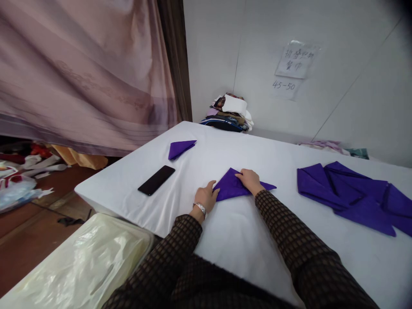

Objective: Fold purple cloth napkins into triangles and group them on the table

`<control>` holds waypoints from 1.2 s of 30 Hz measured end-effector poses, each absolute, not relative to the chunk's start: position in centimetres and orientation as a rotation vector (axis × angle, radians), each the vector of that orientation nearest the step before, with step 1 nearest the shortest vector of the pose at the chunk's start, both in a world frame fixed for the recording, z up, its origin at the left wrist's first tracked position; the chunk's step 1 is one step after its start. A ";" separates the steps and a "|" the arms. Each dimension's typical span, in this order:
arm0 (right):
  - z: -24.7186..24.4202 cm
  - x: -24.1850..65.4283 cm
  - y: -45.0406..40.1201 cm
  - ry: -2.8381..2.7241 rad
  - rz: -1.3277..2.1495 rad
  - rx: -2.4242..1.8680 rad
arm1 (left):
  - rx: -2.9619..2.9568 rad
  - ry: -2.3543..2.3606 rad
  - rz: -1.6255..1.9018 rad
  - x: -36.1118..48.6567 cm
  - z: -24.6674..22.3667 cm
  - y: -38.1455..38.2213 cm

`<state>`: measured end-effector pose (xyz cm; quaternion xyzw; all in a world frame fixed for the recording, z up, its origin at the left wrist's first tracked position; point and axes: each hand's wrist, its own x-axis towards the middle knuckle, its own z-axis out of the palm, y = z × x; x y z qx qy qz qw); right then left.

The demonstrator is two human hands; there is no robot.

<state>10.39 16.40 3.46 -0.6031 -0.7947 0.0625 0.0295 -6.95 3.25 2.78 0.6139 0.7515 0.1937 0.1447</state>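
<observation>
A purple cloth napkin (229,185), folded into a triangle, lies on the white-covered table (206,148) in front of me. At its left corner, my left hand (206,199) has its thumb and fingers closed on the edge. My right hand (250,180) grips the cloth near the middle of its upper side, with the fingertips pressed together. A pointed end of the fabric sticks out to the right beyond that hand. Farther back on the left sits a smaller folded purple napkin (180,149).
A black phone (156,180) lies left of my hands. Several loose purple cloths (347,193) are heaped at the right. Folded textiles (229,112) are stacked by the wall. A plastic-covered surface (83,262) stands at lower left, below a pink curtain (96,73).
</observation>
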 end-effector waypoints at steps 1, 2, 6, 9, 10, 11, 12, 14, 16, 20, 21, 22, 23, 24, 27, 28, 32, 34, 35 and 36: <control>3.4 10.4 16.4 -2.452 0.183 -1.865 | 1.764 2.182 0.533 -7.0 2.9 3.2; 3.4 10.4 16.4 -2.454 0.175 -1.867 | 1.761 2.195 0.512 -7.0 3.0 3.2; 3.3 10.3 16.1 -2.450 0.132 -1.857 | 1.760 2.226 0.453 -6.9 3.2 3.2; 3.2 10.2 15.9 -2.432 0.109 -1.864 | 1.747 2.242 0.441 -6.8 3.2 3.2; 3.2 10.2 15.9 -2.425 0.104 -1.867 | 1.740 2.248 0.446 -6.8 3.2 3.2; 3.2 10.1 15.8 -2.417 0.100 -1.872 | 1.732 2.254 0.458 -6.9 3.2 3.2; 3.1 10.1 15.8 -2.409 0.097 -1.879 | 1.724 2.256 0.477 -6.9 3.1 3.1; 3.1 10.1 15.8 -2.393 0.100 -1.896 | 1.715 2.237 0.547 -7.1 2.9 2.9; 3.0 10.1 15.8 -2.382 0.104 -1.906 | 1.707 2.194 0.649 -7.5 2.6 2.4; 3.0 10.3 15.8 -2.378 0.094 -1.901 | 1.685 2.112 0.840 -8.3 1.8 1.2; 3.0 10.3 15.8 -2.378 0.092 -1.904 | 1.683 2.107 0.867 -8.6 1.7 0.9; 3.0 10.3 15.8 -2.380 0.092 -1.908 | 1.681 2.108 0.886 -8.8 1.6 0.7; 3.0 10.3 15.8 -2.384 0.092 -1.913 | 1.681 2.109 0.898 -8.9 1.5 0.5; 3.0 10.3 15.7 -2.388 0.090 -1.917 | 1.679 2.109 0.906 -9.1 1.4 0.4; 3.0 10.4 15.6 -2.389 0.068 -1.918 | 1.673 2.069 0.923 -9.5 1.3 0.2; 3.0 10.5 15.6 -2.387 0.058 -1.916 | 1.670 2.049 0.930 -9.6 1.2 0.1; 2.7 10.8 15.6 -2.379 0.043 -1.911 | 1.648 1.983 0.968 -10.0 1.0 -0.2; 2.7 10.9 15.6 -2.385 0.052 -1.901 | 1.624 1.972 0.994 -10.0 0.9 -0.3; 2.6 11.0 15.7 -2.388 0.056 -1.895 | 1.609 1.970 1.010 -10.0 0.9 -0.4; 2.6 11.0 15.7 -2.391 0.058 -1.886 | 1.596 1.970 1.024 -10.0 0.9 -0.5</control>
